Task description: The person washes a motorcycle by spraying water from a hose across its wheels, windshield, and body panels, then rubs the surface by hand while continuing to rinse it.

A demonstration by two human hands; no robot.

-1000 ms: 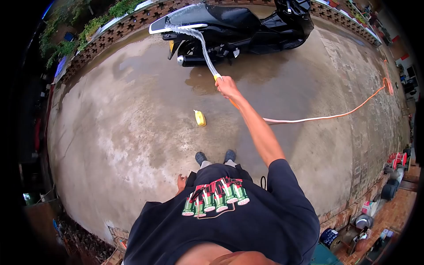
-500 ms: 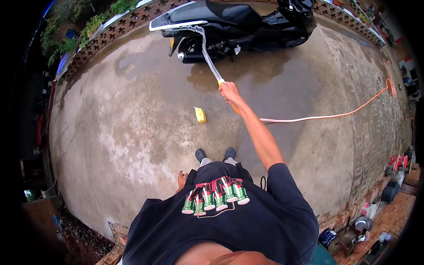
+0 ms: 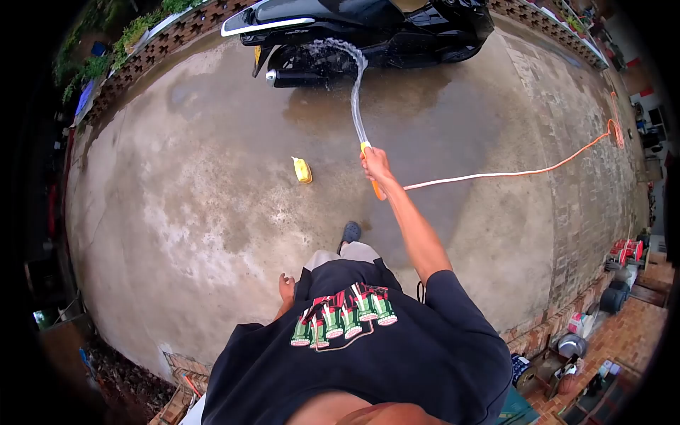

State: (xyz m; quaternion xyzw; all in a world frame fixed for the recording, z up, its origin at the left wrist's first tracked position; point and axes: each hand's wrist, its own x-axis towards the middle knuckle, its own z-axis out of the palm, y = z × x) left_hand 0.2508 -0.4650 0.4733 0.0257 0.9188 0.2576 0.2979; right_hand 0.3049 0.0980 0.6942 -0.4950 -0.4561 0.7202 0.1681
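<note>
Water [image 3: 357, 106] leaps ahead of the right hand [image 3: 375, 164], and what a curl on it: out it goes, bending left, breaking against the lower rear flank of the black motorbike [image 3: 397, 46]! Those right fingers wrap snugly round the hose [image 3: 379, 190], yellow tip [image 3: 365, 146] poking out just beyond them, orange length running back past the wrist, a pale stretch trailing off to their right. The motorbike lies well ahead of the fingers, long axis stretched left to right, roughly square across the hose's aim, tail and silver-tipped exhaust [image 3: 301, 78] ahead and to the left. Right hand clearly the nearer! The left hand [image 3: 286, 287] hangs behind and left of it, fingers loosely curled, nothing visible in them, with the yellow bottle [image 3: 302, 171] out ahead, between it and the motorbike.
</note>
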